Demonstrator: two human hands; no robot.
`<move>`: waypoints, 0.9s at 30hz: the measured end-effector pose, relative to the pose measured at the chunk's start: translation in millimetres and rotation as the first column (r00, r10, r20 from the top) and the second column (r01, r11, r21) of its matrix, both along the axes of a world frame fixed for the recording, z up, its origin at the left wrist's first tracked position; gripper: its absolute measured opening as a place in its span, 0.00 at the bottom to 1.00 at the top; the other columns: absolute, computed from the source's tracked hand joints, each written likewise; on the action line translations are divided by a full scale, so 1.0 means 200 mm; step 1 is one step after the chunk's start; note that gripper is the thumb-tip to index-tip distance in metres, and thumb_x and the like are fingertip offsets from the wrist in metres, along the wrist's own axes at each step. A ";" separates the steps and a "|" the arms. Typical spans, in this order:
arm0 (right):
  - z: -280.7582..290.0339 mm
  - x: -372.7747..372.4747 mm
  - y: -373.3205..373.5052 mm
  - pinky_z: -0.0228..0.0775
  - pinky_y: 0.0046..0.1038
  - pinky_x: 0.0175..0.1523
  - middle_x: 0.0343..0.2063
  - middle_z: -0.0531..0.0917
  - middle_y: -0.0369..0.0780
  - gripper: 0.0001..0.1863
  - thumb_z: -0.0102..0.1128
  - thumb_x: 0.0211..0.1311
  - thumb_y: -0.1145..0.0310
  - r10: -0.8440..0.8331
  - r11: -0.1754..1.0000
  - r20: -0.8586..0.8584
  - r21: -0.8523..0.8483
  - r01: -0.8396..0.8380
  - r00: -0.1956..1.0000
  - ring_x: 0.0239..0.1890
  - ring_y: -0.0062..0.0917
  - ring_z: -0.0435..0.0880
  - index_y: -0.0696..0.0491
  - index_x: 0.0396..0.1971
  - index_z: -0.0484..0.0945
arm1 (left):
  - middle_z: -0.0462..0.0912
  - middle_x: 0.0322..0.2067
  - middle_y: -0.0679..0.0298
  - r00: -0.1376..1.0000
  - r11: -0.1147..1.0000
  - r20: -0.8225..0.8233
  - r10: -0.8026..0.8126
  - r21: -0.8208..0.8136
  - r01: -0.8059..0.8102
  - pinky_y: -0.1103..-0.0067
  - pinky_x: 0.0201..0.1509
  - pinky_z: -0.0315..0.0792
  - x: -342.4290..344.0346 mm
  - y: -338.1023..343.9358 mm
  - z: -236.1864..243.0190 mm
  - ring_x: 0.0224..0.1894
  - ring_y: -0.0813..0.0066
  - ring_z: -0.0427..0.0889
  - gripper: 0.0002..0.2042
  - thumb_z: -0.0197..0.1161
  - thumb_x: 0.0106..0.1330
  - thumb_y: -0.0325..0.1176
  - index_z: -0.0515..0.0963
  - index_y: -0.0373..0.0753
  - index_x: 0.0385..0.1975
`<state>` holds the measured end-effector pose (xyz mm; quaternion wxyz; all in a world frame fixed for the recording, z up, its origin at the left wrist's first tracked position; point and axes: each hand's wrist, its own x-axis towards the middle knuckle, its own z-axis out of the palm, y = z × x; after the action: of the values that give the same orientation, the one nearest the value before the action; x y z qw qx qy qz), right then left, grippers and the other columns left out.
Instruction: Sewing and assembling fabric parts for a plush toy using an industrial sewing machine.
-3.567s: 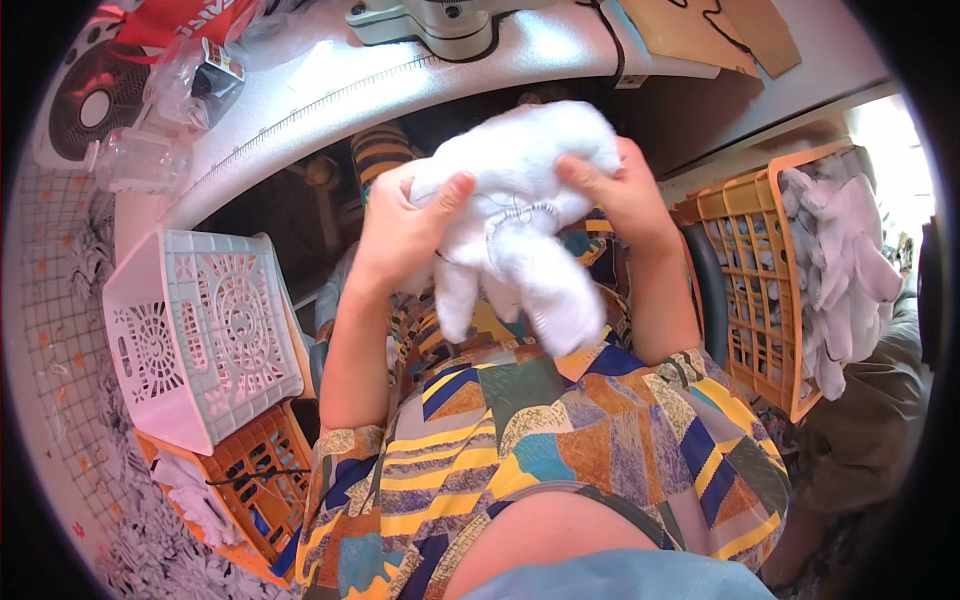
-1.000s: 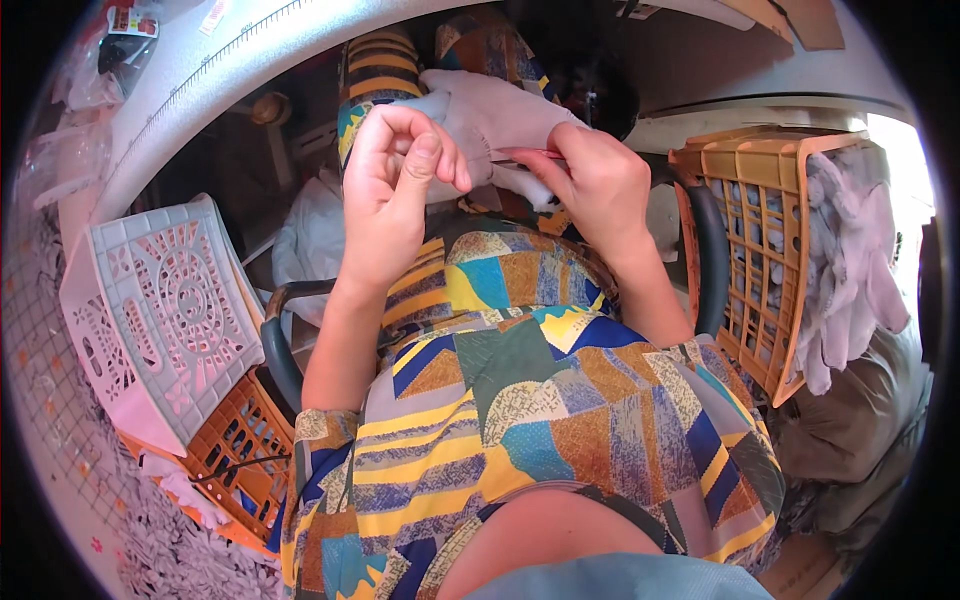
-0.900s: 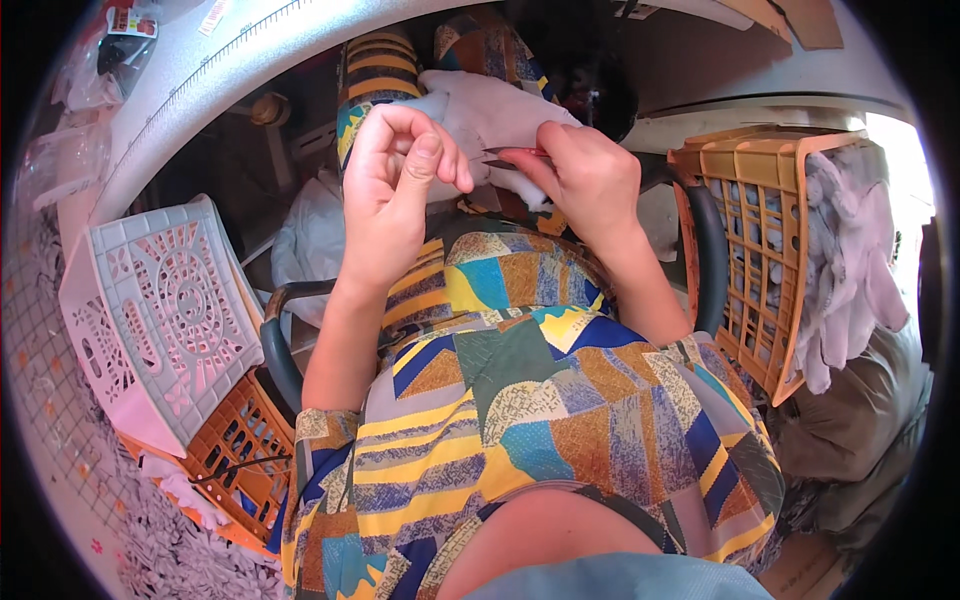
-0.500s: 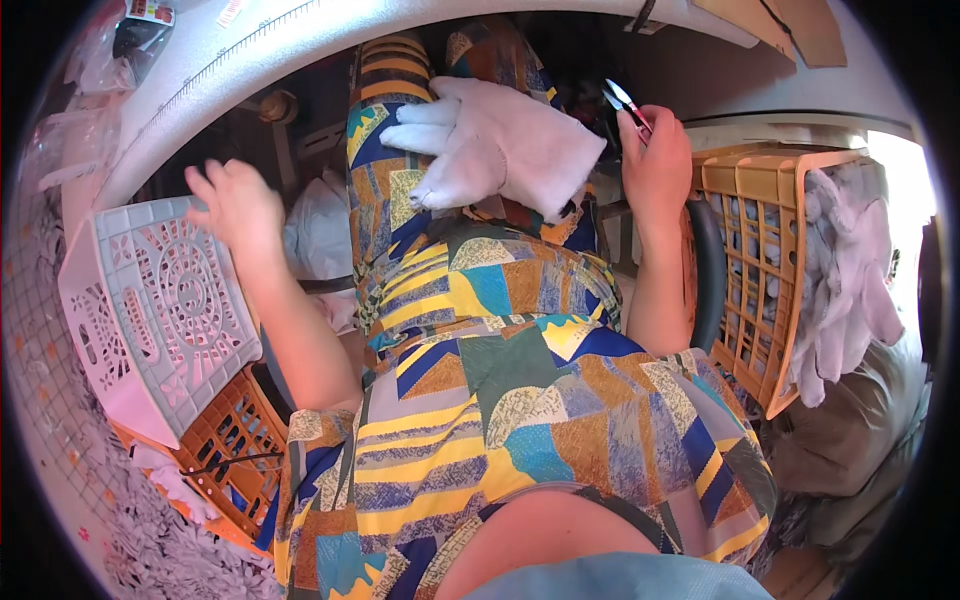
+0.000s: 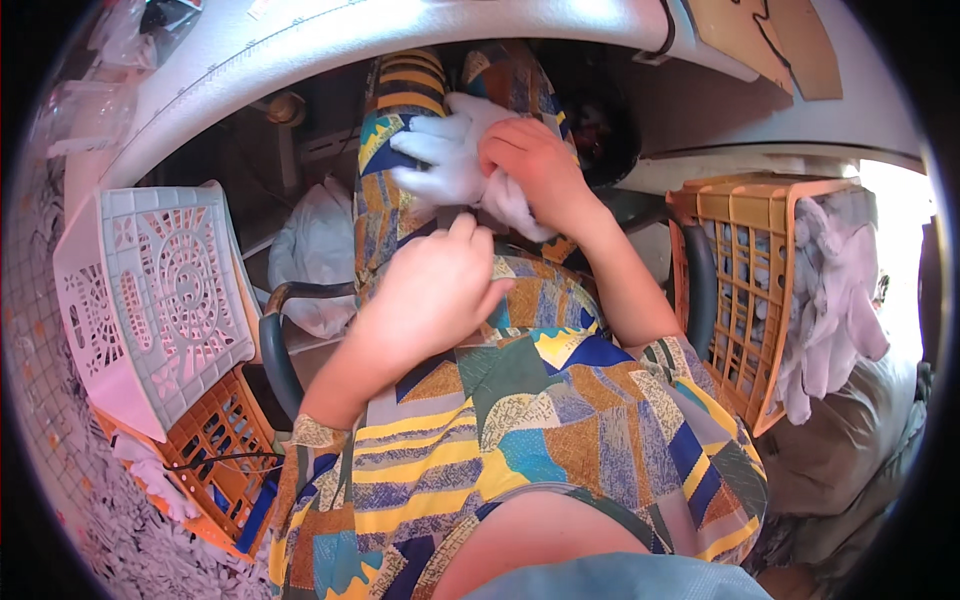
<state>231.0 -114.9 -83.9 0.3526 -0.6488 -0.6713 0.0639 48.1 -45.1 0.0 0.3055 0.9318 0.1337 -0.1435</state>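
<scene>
Gripping the glove (image 5: 445,160) near its cuff end: right hand (image 5: 535,165), fingers curled down over the cloth, cloth bunched up just below the fingertips. Can't tell if anything else sits inside that curl. Glove lies across the lap (image 5: 480,240), out toward the knees, short of the near edge of the worktop (image 5: 400,30). Long axis runs roughly left to right across both thighs: glove fingers spread toward the outer edge of the left thigh, cuff toward the right thigh, dipping a bit toward the body. Key relation: right hand is the nearer one, already on the cuff half; left hand (image 5: 440,285) sits on the body side of the glove, knuckles just beside its lower edge, looks apart from it but contact hard to rule out. From the left fingers the glove is straight ahead, toward the knees. Left pose: back of hand up, slightly blurred, forearm slanting in from lower left, fingers partly bent, thumb out to the right; nothing seen in it, underside hidden, so can't call how far closed. Right pose: forearm in from lower right, wrist bent inward, back of hand up, thumb hidden.
</scene>
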 end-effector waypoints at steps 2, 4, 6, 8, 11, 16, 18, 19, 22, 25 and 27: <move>0.05 -0.03 0.03 0.67 0.35 0.45 0.30 0.76 0.41 0.07 0.58 0.43 0.70 -0.007 1.000 -0.146 -0.001 0.007 0.989 0.40 0.38 0.75 0.54 0.25 0.73 | 0.70 0.41 0.47 0.936 0.977 0.298 0.186 0.044 -0.208 0.63 0.44 0.72 0.04 -0.02 -0.06 0.40 0.47 0.76 0.23 0.67 0.49 0.28 0.67 0.33 0.45; 0.12 -0.04 0.05 0.66 0.35 0.39 0.27 0.74 0.42 0.09 0.60 0.41 0.69 -0.021 0.999 -0.262 0.019 0.027 0.965 0.34 0.39 0.75 0.54 0.23 0.71 | 0.67 0.44 0.47 0.807 0.936 0.535 0.249 0.080 -0.341 0.62 0.48 0.70 0.08 -0.01 -0.08 0.42 0.46 0.74 0.30 0.69 0.45 0.25 0.63 0.33 0.49; 0.12 -0.07 0.07 0.64 0.33 0.29 0.21 0.71 0.42 0.10 0.63 0.38 0.72 -0.087 0.974 -0.337 0.168 0.151 0.937 0.25 0.38 0.72 0.54 0.21 0.69 | 0.64 0.46 0.48 0.681 0.895 0.702 0.207 0.145 -0.421 0.61 0.50 0.67 0.11 0.02 -0.09 0.44 0.45 0.72 0.35 0.70 0.41 0.23 0.61 0.34 0.52; 0.17 -0.09 0.07 0.63 0.32 0.25 0.18 0.70 0.41 0.11 0.64 0.37 0.74 -0.129 0.930 -0.332 0.287 0.230 0.935 0.22 0.38 0.71 0.54 0.20 0.69 | 0.70 0.40 0.51 0.546 0.871 0.817 0.185 0.121 -0.476 0.61 0.47 0.68 0.16 0.05 -0.12 0.40 0.49 0.72 0.25 0.64 0.37 0.22 0.69 0.32 0.42; 0.21 -0.13 0.09 0.62 0.23 0.21 0.16 0.70 0.38 0.13 0.68 0.43 0.71 -0.246 0.815 -0.347 0.431 0.387 0.905 0.16 0.27 0.73 0.54 0.25 0.70 | 0.74 0.33 0.54 0.434 0.887 0.889 0.142 0.080 -0.455 0.63 0.45 0.70 0.19 0.08 -0.12 0.39 0.52 0.74 0.17 0.60 0.36 0.21 0.73 0.33 0.31; 0.30 -0.13 0.16 0.64 0.19 0.20 0.17 0.73 0.34 0.20 0.73 0.42 0.69 -0.403 0.728 -0.544 0.296 0.618 0.736 0.14 0.18 0.73 0.54 0.35 0.73 | 0.74 0.27 0.56 0.323 0.945 0.942 0.088 0.024 -0.326 0.67 0.36 0.71 0.23 0.00 -0.08 0.32 0.55 0.74 0.12 0.56 0.37 0.19 0.73 0.32 0.26; 0.33 -0.13 0.16 0.70 0.19 0.31 0.24 0.78 0.36 0.29 0.74 0.42 0.69 -0.435 0.734 -0.493 0.290 0.614 0.753 0.23 0.17 0.76 0.56 0.46 0.72 | 0.73 0.24 0.55 0.282 0.965 0.952 0.120 -0.045 -0.259 0.67 0.34 0.70 0.24 0.00 -0.06 0.29 0.52 0.73 0.13 0.52 0.35 0.16 0.72 0.31 0.25; 0.37 -0.14 0.17 0.71 0.19 0.34 0.27 0.79 0.37 0.30 0.73 0.42 0.70 -0.344 0.747 -0.570 0.316 0.585 0.746 0.26 0.17 0.77 0.56 0.48 0.72 | 0.74 0.27 0.53 0.289 0.977 0.954 0.084 -0.022 -0.211 0.66 0.37 0.69 0.23 0.01 -0.09 0.31 0.52 0.73 0.13 0.55 0.37 0.20 0.72 0.31 0.28; 0.41 -0.17 0.13 0.72 0.22 0.45 0.37 0.78 0.38 0.30 0.66 0.49 0.77 -0.206 0.777 -0.777 0.240 0.582 0.595 0.38 0.21 0.78 0.56 0.55 0.67 | 0.74 0.35 0.55 0.355 0.965 0.911 0.210 -0.135 -0.224 0.64 0.44 0.67 0.21 -0.08 -0.04 0.40 0.55 0.73 0.19 0.67 0.42 0.35 0.73 0.36 0.35; 0.40 -0.15 0.11 0.72 0.23 0.46 0.37 0.79 0.38 0.25 0.64 0.56 0.74 0.016 0.736 -0.854 0.362 0.573 0.520 0.39 0.21 0.78 0.57 0.53 0.67 | 0.71 0.42 0.56 0.278 0.941 0.946 0.164 -0.066 -0.331 0.60 0.51 0.61 0.24 -0.11 -0.12 0.46 0.55 0.70 0.27 0.68 0.42 0.44 0.70 0.37 0.41; 0.38 -0.15 0.10 0.73 0.24 0.46 0.35 0.79 0.39 0.24 0.64 0.55 0.74 -0.018 0.702 -0.807 0.411 0.582 0.591 0.38 0.21 0.79 0.57 0.52 0.67 | 0.71 0.39 0.56 0.210 0.923 0.965 0.157 -0.068 -0.379 0.59 0.51 0.61 0.26 -0.10 -0.16 0.45 0.55 0.70 0.24 0.65 0.45 0.39 0.69 0.37 0.42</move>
<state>201.6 -94.8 -8.6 0.8011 -0.5105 -0.3111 0.0287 100.7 -65.4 -31.8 0.2560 0.8113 0.0938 0.5171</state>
